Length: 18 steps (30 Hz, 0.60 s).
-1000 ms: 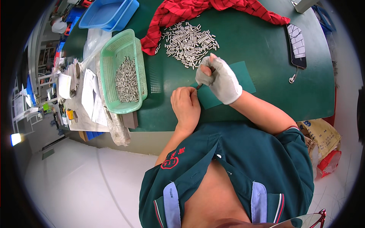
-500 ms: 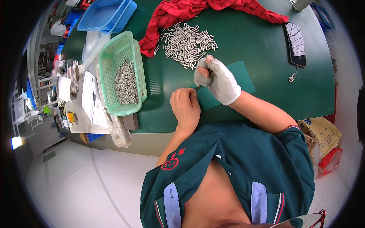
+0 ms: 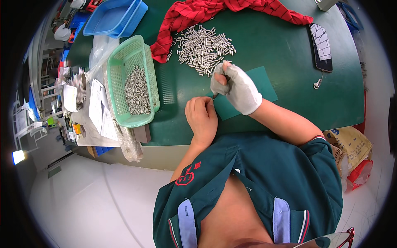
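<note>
My right hand (image 3: 236,87), in a pale glove that leaves fingertips bare, is closed round a slim tool; only its dark tip (image 3: 215,96) shows below the fist. My left hand (image 3: 202,118) is bare, its fingers bent and pressed together right beside that tip. Whatever it pinches is hidden under the fingers. Beneath my right hand lies a lighter green sheet (image 3: 264,84) on the dark green table (image 3: 314,101). Just beyond my hands spreads a loose heap of small metal pins (image 3: 204,47).
To the left stands a green mesh basket (image 3: 112,78) part-filled with similar metal pieces. Blue trays (image 3: 109,20) sit behind it. A red checked cloth (image 3: 165,35) curves round the heap. At the right lies a phone (image 3: 321,47). Papers (image 3: 99,107) are at the far left.
</note>
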Available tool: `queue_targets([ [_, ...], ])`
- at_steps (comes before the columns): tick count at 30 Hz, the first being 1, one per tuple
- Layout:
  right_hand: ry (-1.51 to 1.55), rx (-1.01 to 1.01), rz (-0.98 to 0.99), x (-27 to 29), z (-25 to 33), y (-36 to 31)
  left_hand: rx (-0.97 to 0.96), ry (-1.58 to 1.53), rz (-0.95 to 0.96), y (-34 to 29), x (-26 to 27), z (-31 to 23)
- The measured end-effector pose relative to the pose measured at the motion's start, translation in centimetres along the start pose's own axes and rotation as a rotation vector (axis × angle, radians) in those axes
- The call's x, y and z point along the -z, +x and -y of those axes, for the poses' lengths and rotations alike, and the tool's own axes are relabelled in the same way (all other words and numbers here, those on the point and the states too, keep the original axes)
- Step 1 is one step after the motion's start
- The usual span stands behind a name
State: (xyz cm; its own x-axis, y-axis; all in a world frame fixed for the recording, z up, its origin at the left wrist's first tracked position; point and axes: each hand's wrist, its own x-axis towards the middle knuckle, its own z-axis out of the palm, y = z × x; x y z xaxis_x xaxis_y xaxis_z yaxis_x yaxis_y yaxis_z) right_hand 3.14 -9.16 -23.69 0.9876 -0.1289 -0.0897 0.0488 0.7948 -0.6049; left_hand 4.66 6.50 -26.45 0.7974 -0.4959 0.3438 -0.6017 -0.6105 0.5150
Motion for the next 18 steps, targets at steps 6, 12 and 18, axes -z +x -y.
queue_targets([
  [6,0.137,0.007,-0.018,0.3,1.1,0.4,-0.008,-0.011,-0.009,0.0,0.1,0.0],
  [12,0.472,-0.067,0.028,2.1,3.2,1.6,-0.025,-0.005,-0.052,-0.1,0.1,0.1],
  [18,0.602,-0.143,-0.060,2.2,3.3,1.5,-0.040,-0.011,-0.053,-0.2,0.2,0.1],
])
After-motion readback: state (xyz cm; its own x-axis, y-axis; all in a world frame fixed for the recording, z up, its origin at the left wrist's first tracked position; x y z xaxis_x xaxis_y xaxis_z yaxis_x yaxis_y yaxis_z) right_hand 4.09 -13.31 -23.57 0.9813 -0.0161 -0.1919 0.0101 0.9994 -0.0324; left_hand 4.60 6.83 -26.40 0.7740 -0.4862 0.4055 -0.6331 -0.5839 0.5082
